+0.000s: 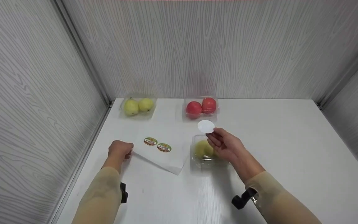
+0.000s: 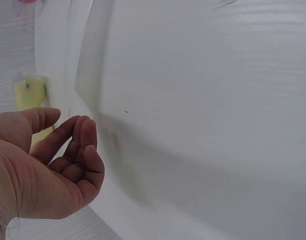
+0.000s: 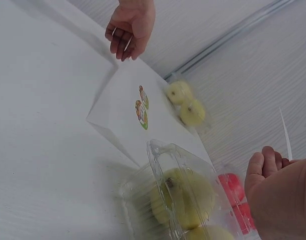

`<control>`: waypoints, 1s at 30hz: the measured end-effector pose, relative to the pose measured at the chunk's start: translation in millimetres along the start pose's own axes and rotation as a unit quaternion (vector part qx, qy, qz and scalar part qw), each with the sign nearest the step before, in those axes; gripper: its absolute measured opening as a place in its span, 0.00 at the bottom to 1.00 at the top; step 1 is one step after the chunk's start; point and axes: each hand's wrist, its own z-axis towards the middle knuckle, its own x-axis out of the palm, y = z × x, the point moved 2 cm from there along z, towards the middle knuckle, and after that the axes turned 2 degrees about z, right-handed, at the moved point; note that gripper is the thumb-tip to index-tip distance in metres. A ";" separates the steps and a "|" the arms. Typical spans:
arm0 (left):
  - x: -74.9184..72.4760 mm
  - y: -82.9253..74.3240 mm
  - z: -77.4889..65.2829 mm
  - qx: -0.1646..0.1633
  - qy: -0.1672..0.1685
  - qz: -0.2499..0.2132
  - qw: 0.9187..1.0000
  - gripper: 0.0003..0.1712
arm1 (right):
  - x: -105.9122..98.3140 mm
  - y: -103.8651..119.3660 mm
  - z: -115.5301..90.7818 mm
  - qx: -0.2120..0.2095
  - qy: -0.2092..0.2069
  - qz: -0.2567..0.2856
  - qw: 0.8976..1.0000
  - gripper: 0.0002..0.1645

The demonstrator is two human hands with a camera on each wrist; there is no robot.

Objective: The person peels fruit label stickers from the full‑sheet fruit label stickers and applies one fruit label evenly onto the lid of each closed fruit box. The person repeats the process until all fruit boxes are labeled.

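Head view: looking down on a white table (image 1: 275, 140) backed by a grey wood-grain panel (image 1: 182, 49).
Right hand (image 1: 228, 146): pinching a blank white sticker (image 1: 206, 126) by its edge, between thumb and fingertips, just right of the frame's centre.
White sticker: held up clear of the table; seen nearly edge-on, as a thin sliver, at the right of the right wrist view.
Left hand (image 1: 120, 148): curled at the left corner of a white sheet (image 1: 169, 161), left of centre; cannot tell whether clamped on the paper or only touching.
White sheet: spread below centre, bearing two printed oval stickers (image 1: 164, 147) side by side.
Near clamshell (image 1: 210, 165): clear plastic, right of the sheet, filled with yellow-green fruits (image 1: 201, 149), partly hidden by the right hand.
Red fruits (image 1: 194, 109): paired in another clear clamshell, upper middle.
Yellow-green pair (image 1: 131, 107): boxed likewise, upper left.
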 end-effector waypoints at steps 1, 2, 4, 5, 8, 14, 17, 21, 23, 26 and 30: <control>-0.7 0.5 -0.2 -0.002 -0.002 0.001 1.000 0.11 | 0.0 -0.1 0.0 0.000 -0.003 0.000 1.000 0.11; -1.3 0.7 -0.4 -0.004 -0.003 0.003 1.000 0.11 | 0.0 0.0 -0.1 0.001 -0.003 0.001 1.000 0.11; -2.6 0.3 -1.1 -0.005 -0.009 0.010 1.000 0.12 | -0.1 0.4 -0.1 0.003 -0.002 0.003 1.000 0.10; -3.2 -0.2 -1.4 -0.004 -0.013 0.015 1.000 0.13 | -0.2 0.6 0.0 0.003 -0.002 0.004 1.000 0.10; -4.7 -2.7 -3.7 -0.002 -0.027 0.024 0.999 0.13 | -0.4 1.3 0.3 0.002 0.002 0.004 1.000 0.09; -3.8 -13.8 -10.1 0.027 -0.059 0.034 0.997 0.25 | -1.8 3.5 1.9 0.000 0.005 0.003 1.000 0.07; -0.7 -28.0 -14.1 0.056 -0.070 0.048 0.995 0.29 | -2.9 5.6 1.8 -0.004 0.011 0.001 1.000 0.08; 4.8 -53.1 -22.9 0.120 -0.082 0.045 0.988 0.27 | -3.2 8.8 0.5 -0.012 0.014 -0.005 1.000 0.08; 8.9 -66.2 -28.7 0.168 -0.092 0.036 0.981 0.26 | -3.5 10.6 0.4 -0.016 0.014 -0.009 1.000 0.08; 17.6 -86.4 -40.1 0.253 -0.115 0.023 0.960 0.25 | -4.4 13.5 -0.6 -0.021 0.018 -0.010 1.000 0.08; 32.6 -112.1 -59.5 0.407 -0.186 0.059 0.892 0.23 | -6.6 17.7 -1.2 -0.028 0.026 -0.012 0.999 0.09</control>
